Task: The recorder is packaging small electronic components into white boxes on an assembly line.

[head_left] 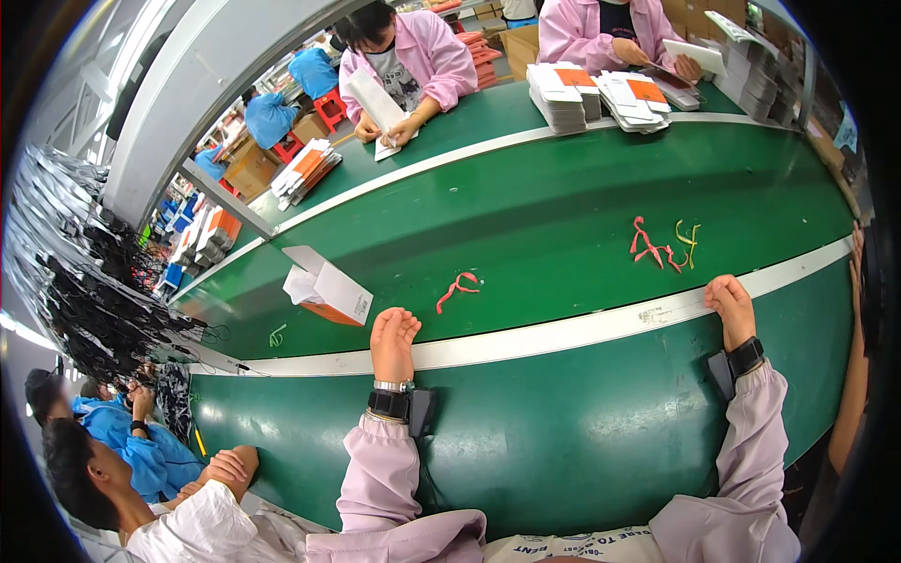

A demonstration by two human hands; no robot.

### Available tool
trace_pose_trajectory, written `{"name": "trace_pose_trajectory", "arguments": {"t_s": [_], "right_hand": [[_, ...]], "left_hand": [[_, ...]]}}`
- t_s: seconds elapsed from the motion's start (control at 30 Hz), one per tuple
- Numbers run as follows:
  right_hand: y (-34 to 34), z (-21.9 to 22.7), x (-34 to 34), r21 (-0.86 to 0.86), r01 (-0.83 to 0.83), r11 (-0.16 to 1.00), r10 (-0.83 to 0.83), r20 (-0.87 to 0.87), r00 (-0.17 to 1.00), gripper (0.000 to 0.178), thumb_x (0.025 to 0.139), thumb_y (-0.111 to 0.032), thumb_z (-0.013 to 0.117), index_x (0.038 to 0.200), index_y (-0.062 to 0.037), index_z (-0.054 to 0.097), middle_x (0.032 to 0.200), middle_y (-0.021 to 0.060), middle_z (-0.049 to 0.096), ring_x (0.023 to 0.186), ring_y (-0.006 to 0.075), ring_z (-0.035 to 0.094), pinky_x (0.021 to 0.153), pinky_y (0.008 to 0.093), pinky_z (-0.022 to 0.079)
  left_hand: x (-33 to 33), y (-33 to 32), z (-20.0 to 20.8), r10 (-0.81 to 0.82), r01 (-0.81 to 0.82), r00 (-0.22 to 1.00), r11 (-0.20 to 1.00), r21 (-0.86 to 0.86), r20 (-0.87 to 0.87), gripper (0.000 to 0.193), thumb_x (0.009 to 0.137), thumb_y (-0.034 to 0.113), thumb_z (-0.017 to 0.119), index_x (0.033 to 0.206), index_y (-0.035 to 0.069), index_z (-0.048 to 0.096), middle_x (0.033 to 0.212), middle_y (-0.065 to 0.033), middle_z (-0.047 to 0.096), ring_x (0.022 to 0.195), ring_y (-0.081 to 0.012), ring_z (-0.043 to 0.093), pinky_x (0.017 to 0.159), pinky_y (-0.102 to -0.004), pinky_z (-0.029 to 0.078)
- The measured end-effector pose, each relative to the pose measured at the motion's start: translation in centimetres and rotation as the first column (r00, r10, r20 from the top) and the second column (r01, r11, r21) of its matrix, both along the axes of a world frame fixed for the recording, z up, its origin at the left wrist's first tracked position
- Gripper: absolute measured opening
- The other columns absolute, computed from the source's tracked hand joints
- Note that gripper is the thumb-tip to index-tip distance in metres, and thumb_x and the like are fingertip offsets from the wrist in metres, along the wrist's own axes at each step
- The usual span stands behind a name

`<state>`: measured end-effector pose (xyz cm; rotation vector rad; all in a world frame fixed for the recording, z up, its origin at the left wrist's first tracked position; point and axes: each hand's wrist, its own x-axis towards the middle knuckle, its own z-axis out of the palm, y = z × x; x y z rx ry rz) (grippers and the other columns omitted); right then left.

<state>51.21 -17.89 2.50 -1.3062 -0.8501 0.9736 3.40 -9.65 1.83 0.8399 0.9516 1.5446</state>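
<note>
Two bare hands are held apart at the white rail [544, 339] of a green worktop [526, 220], nothing seen in either. L hand [394, 336], fingers loosely curled, is placed nr. an upright white-and-orange carton [340, 293] and, on its other side, a pink strip [441, 302]. R hand [730, 302], fingers bunched inward, is held just short of tangled pink strips [646, 250] and a yellow strip [693, 241]; whether its fingertips meet the thumb can't be told.

Progress, as judged: one carton is stood up, but its flaps are left raised, so closing looks undone; contents, if any, can't be made out. Strips are left loose and ungathered, incl. a green strip [276, 335] to the carton's L. Work is read as part-done, w/ no item in hand.

Opp. side, a white carton [374, 99] is handled by a co-worker in pink [434, 58]; a white piece [696, 57] is held by a 2nd co-worker [572, 38], nr. stacked flat cartons [556, 108]. Far L, cables [75, 310] are hung in bunches; below, folded arms are rested by a person in white [202, 521].
</note>
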Motion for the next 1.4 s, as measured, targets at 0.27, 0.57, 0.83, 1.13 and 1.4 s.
{"name": "trace_pose_trajectory", "arguments": {"t_s": [0.27, 0.57, 0.83, 1.13, 1.4], "right_hand": [[0.1, -0.3, 0.2, 0.007, -0.014, 1.000, 0.014, 0.001, 1.000, 0.006, 0.080, -0.010, 0.046, 0.076, -0.0076, 0.047, 0.072, 0.0004, 0.050, 0.065, 0.0077, 0.046, 0.060, 0.0193, 0.038], [0.4, -0.3, 0.1, -0.002, -0.015, 1.000, 0.015, 0.053, 0.998, 0.006, 0.081, -0.013, 0.047, 0.078, -0.0077, 0.048, 0.073, 0.0002, 0.050, 0.065, 0.0079, 0.046, 0.060, 0.0198, 0.038], [0.2, 0.0, -0.1, 0.044, -0.025, 0.999, 0.022, 0.069, 0.997, 0.007, 0.081, -0.013, 0.046, 0.078, -0.0075, 0.049, 0.076, 0.0008, 0.050, 0.068, 0.0077, 0.047, 0.061, 0.0201, 0.039], [-0.1, -0.1, -1.7, 0.066, -0.106, 0.992, 0.098, 0.122, 0.988, 0.009, 0.080, -0.013, 0.048, 0.084, -0.0053, 0.051, 0.080, 0.0032, 0.053, 0.074, 0.0099, 0.050, 0.067, 0.0221, 0.041], [-2.2, 1.7, -14.4, 0.284, -0.546, 0.788, 0.475, 0.282, 0.833, 0.040, 0.066, -0.011, 0.065, 0.093, -0.0092, 0.036, 0.113, 0.0097, 0.038, 0.102, 0.0203, 0.040, 0.086, 0.0331, 0.031]], "left_hand": [[-0.5, 0.2, 0.0, 0.165, -0.164, 0.986, 0.985, 0.051, -0.013, 0.014, 0.080, 0.011, 0.049, 0.090, 0.004, 0.045, 0.083, -0.0060, 0.052, 0.077, -0.0145, 0.051, 0.071, -0.0286, 0.043], [-5.5, 3.5, -0.1, 0.605, -0.585, 0.707, 0.791, 0.177, -0.366, 0.082, 0.064, 0.008, 0.067, 0.124, -0.001, 0.012, 0.125, -0.0154, 0.025, 0.113, -0.0220, 0.030, 0.092, -0.0307, 0.027], [-7.8, 5.3, -0.3, 0.586, -0.528, 0.731, 0.810, 0.255, -0.350, 0.086, 0.060, 0.005, 0.070, 0.124, -0.002, 0.013, 0.121, -0.0137, 0.031, 0.108, -0.0202, 0.035, 0.089, -0.0302, 0.030], [3.7, -1.0, 2.4, 0.091, -0.032, 0.900, 0.989, 0.144, -0.427, 0.067, 0.056, -0.001, 0.069, 0.112, 0.001, 0.030, 0.084, -0.0022, 0.041, 0.070, -0.0101, 0.041, 0.066, -0.0224, 0.039], [11.8, -7.2, 1.5, -0.225, 0.332, 0.869, 0.926, 0.182, -0.442, 0.074, 0.057, 0.010, 0.072, 0.113, 0.002, 0.025, 0.107, -0.0112, 0.038, 0.097, -0.0193, 0.042, 0.083, -0.0322, 0.036]]}}
